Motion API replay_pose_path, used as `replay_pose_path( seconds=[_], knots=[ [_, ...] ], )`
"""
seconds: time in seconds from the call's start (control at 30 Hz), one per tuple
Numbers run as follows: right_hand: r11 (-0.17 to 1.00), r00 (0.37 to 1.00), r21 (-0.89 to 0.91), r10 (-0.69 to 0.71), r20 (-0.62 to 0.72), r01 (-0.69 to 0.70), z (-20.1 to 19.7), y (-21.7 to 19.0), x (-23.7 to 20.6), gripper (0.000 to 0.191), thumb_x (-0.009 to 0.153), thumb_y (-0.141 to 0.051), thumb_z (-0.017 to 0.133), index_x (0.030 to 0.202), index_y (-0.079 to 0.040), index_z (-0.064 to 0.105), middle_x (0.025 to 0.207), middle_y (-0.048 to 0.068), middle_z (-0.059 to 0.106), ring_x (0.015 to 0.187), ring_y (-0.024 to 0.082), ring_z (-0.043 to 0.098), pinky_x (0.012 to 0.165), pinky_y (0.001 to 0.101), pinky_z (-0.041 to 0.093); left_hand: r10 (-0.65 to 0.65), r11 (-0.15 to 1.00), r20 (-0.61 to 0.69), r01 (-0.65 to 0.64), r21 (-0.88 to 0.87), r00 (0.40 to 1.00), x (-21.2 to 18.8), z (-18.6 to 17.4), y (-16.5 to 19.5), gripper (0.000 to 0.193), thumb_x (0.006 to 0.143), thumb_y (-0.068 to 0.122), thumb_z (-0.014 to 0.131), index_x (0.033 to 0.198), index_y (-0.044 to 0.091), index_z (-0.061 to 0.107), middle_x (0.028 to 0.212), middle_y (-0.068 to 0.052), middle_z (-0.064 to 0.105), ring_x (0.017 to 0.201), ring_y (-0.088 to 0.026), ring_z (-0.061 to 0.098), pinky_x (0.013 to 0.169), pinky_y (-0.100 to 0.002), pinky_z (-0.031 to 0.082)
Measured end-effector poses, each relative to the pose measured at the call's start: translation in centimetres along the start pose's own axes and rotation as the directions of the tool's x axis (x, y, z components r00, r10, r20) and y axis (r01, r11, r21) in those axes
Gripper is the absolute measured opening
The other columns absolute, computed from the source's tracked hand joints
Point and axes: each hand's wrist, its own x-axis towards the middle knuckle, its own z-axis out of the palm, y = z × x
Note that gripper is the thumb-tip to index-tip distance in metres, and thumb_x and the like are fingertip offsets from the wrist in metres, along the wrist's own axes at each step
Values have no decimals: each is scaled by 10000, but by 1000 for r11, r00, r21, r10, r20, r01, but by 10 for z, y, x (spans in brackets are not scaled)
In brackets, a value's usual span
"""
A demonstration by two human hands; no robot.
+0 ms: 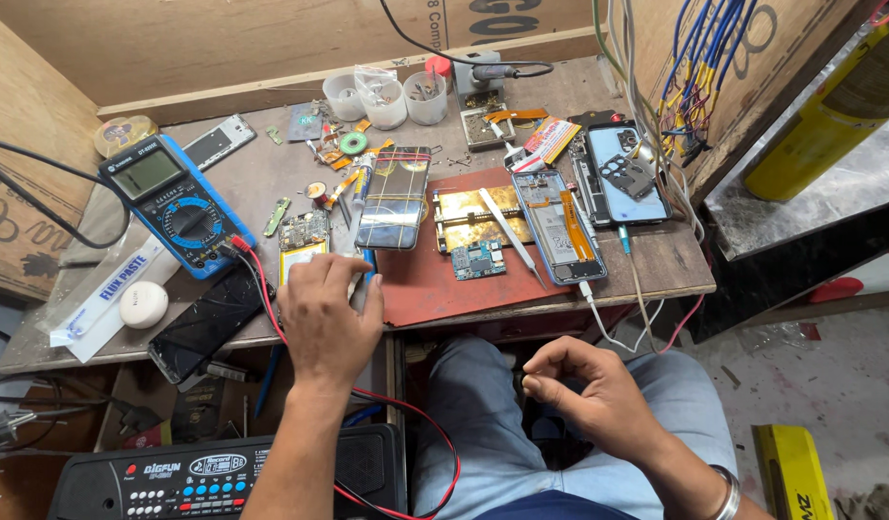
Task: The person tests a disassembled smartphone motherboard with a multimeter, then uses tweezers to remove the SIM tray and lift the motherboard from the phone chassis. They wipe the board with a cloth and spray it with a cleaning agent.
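My left hand [324, 313] rests at the front edge of the wooden workbench [261, 173], its fingers closed around a thin probe or pen beside a small circuit board [303, 231]; a red lead [271, 308] runs under it from the blue multimeter [170, 202]. My right hand [589, 390] hovers over my lap, fingers loosely curled and apart, holding nothing. On the red mat [435, 279] lie a small blue circuit board [478, 260], white tweezers [512, 236] and an opened phone [558, 226]. A glossy phone panel [394, 197] lies just beyond my left hand.
A black phone [208, 323] and a white round case [143, 303] sit at the front left. Plastic cups [386, 96] of parts stand at the back. Another opened phone [625, 173] lies right, under hanging wires [695, 77]. A small keyboard [184, 477] sits below the bench.
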Motion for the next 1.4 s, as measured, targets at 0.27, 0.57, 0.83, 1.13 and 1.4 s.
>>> replay_pose_path(
  seconds=[0.27,0.57,0.83,1.13,1.4],
  knots=[
    [999,999,-21,-32,14,32,1,3,-4,173,901,-125,760,1011,-2,707,920,50,757,858,110,690,800,288,571,-255,966,203,240,95,946,4,9,9,335,808,288,800,1071,122,675,717,4,677,836,-255,623,758,-455,419],
    [999,1000,-25,-28,7,28,0,1,-5,163,892,-107,757,1004,0,707,926,58,766,863,119,708,808,295,577,-342,939,181,344,25,922,13,8,5,389,824,202,734,1162,80,584,763,-34,709,831,-296,700,773,-480,521],
    [999,1000,-40,3,24,-2,3,4,-3,157,888,-100,758,997,4,715,922,62,766,847,117,695,793,294,572,-403,914,289,399,74,868,22,1,8,424,772,255,780,1109,109,568,773,-62,738,817,-331,727,739,-502,547],
    [998,1000,-67,-9,17,10,2,6,-5,154,885,-96,760,997,3,721,917,61,773,854,114,697,801,288,567,-484,865,228,501,-20,845,19,-31,6,444,752,238,773,1068,56,519,732,-97,730,700,-326,733,715,-460,574],
    [996,998,-87,-23,55,28,9,2,-1,151,884,-94,763,996,1,726,903,58,765,847,111,696,790,285,570,-457,550,163,422,-721,875,-30,-47,-8,304,915,50,674,1094,64,428,893,-89,629,704,-137,608,579,-278,510]
  ],
)
